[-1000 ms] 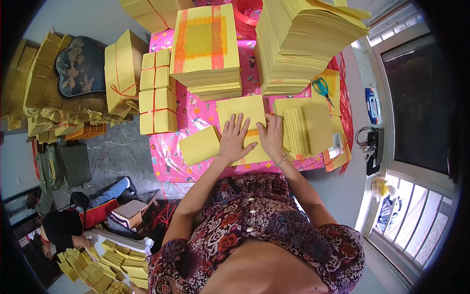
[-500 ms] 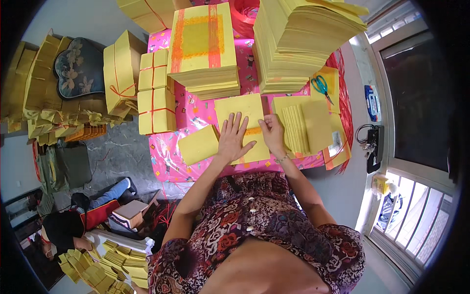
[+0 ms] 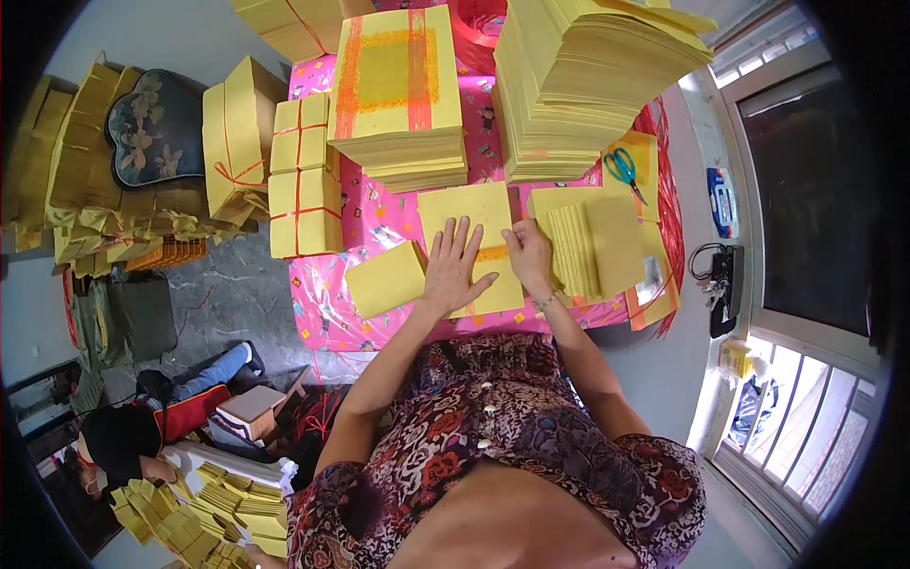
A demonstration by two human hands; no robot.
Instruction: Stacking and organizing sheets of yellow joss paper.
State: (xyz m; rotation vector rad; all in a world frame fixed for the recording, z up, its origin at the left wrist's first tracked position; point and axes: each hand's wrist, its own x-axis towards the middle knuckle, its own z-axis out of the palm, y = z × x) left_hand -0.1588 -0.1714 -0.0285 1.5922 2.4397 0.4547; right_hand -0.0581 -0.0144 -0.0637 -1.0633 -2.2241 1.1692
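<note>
My left hand [image 3: 453, 270] lies flat with its fingers spread on a yellow paper sheet [image 3: 474, 204], which bears an orange-red band across its middle. At the sheet's right edge, my right hand [image 3: 529, 256] is closed, thumb and fingers drawn together on the paper. Just beyond it is a row of folded yellow papers [image 3: 571, 248], standing on a larger yellow stack. Left of my left hand sits a small yellow paper piece [image 3: 386, 281], set at a slant. All of this rests on a pink patterned table cover [image 3: 327, 308].
Tall yellow paper stacks [image 3: 398, 161] [image 3: 559, 114] rise at the back. Bundles tied with red string [image 3: 305, 213] line the left edge. Teal scissors [image 3: 621, 166] and red strands [image 3: 671, 218] lie at right. Another person [image 3: 123, 446] works at lower left.
Both hands stay almost where they were on the sheet. The whole view has shifted very slightly; the other person at lower left has moved a little.
</note>
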